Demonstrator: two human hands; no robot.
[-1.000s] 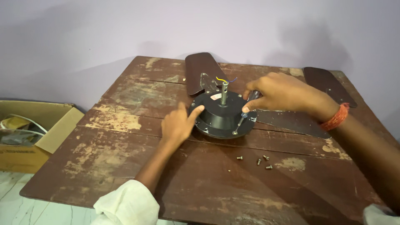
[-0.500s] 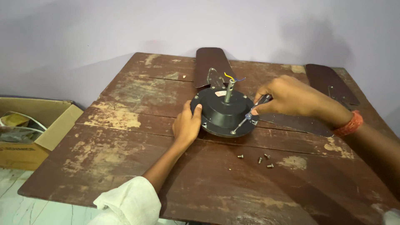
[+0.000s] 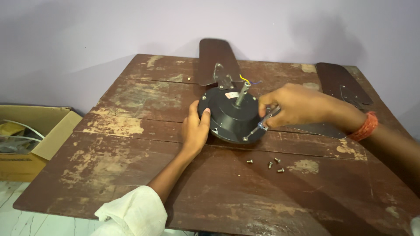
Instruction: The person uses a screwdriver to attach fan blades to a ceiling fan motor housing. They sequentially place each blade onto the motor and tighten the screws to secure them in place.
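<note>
A black ceiling fan motor (image 3: 229, 116) lies on a worn wooden table (image 3: 131, 183), its short shaft (image 3: 241, 93) pointing up with coloured wires at the top. My left hand (image 3: 195, 128) presses against the motor's left side. My right hand (image 3: 295, 105) grips a screwdriver (image 3: 258, 128) whose tip rests on a screw at the motor's lower right rim. A dark brown blade (image 3: 216, 59) sticks out behind the motor. Another blade (image 3: 321, 129) lies under my right wrist.
A few loose screws (image 3: 269, 163) lie on the table just in front of the motor. A third blade (image 3: 343, 83) rests at the far right corner. An open cardboard box (image 3: 26, 135) with cables stands on the floor to the left.
The view has shifted, so the motor sits lower and more central. My left hand has closed in on the motor's side. My right hand keeps the screwdriver on the rim.
</note>
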